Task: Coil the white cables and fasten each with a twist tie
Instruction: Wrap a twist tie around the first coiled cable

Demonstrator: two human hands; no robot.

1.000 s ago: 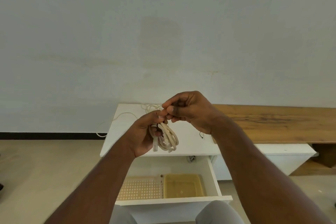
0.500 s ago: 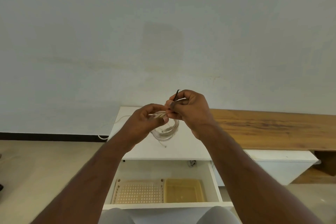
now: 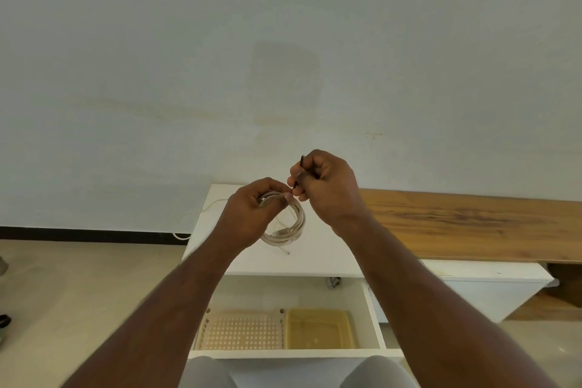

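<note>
My left hand (image 3: 252, 214) grips the top of a coiled white cable (image 3: 294, 228), which hangs in a round loop above the white cabinet top (image 3: 315, 258). A loose cable end dangles below the coil. My right hand (image 3: 327, 189), just right of the left one, pinches a thin dark twist tie (image 3: 301, 167) whose upper end sticks up past the fingers. The tie's lower end meets the coil at my left fingertips. Another white cable (image 3: 201, 211) trails off the cabinet's back left corner toward the floor.
Below the cabinet top a drawer (image 3: 374, 318) stands pulled out, holding a perforated beige basket (image 3: 242, 332) and a yellow translucent tub (image 3: 318, 327). A wooden bench top (image 3: 472, 224) runs to the right. A plain wall rises behind.
The coil has turned from hanging edge-on to a round open loop. Both hands rose slightly, and the tie's end now sticks up from my right hand.
</note>
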